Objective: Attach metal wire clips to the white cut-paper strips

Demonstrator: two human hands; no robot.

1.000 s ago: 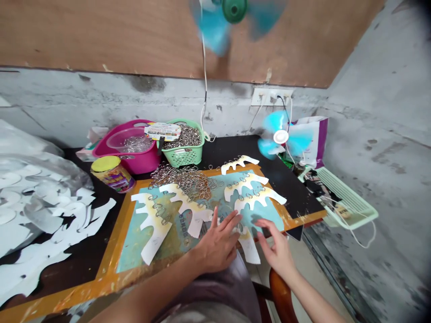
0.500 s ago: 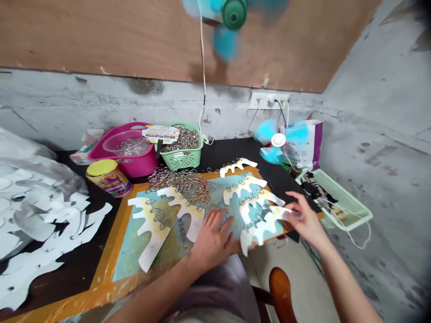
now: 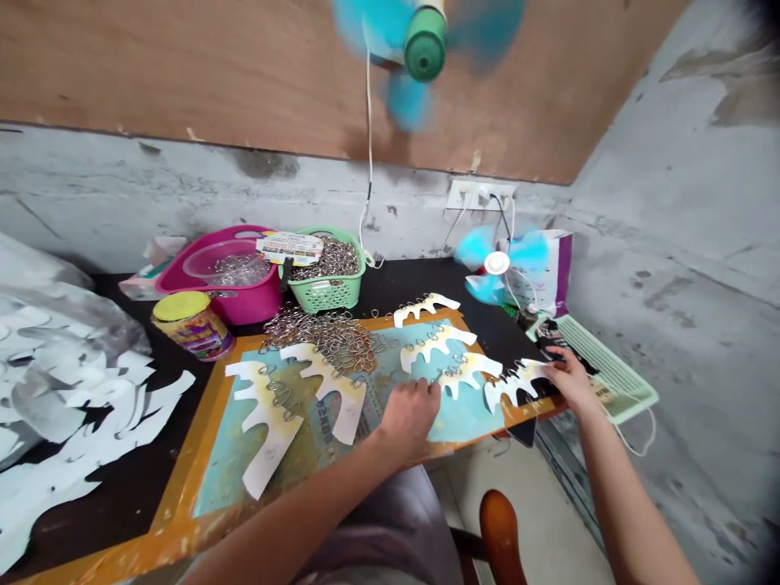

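Note:
My right hand (image 3: 571,379) pinches the right end of a white scalloped paper strip (image 3: 515,388) with metal rings along its upper edge, at the board's right edge. My left hand (image 3: 410,416) is closed with curled fingers above the blue board (image 3: 466,418). Its fingertips meet the left end of another scalloped strip (image 3: 472,372) with rings; whether they grip it is hidden. Two more ringed strips lie behind, one middle strip (image 3: 435,345) and one far strip (image 3: 426,307). Left of my left hand lie two larger ringed strips, a near one (image 3: 268,422) and one beside it (image 3: 332,390).
Loose metal rings (image 3: 335,333) are heaped at the board's back. Behind stand a pink basket (image 3: 249,301), a green basket (image 3: 332,294) and a yellow-lidded jar (image 3: 192,325). White paper pieces (image 3: 67,455) pile up at left. A small fan (image 3: 496,262) spins near a green tray (image 3: 609,366).
My right hand has carried its strip rightward, away from the other strips. My left hand has moved right, and its spread fingers have curled closed.

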